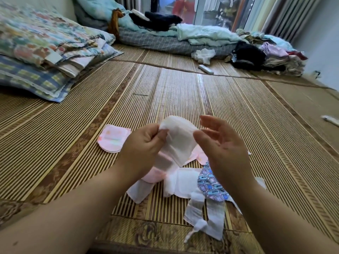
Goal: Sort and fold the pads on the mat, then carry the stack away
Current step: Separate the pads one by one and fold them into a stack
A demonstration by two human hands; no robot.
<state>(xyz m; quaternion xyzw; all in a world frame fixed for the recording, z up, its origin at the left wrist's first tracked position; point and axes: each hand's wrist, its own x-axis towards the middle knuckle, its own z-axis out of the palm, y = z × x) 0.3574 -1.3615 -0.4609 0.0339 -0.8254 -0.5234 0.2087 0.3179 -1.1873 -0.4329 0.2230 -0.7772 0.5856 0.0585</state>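
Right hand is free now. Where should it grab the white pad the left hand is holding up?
Take the white pad by its free right edge, coming in from the right. The left hand pinches the upper left edge, and the open right hand is already beside that edge.

Folded floral and checked quilts (42, 52) are stacked far left. A grey checked mattress (165, 43) with pale green bedding (205, 34) lies far, a clothes pile (271, 52) far right.
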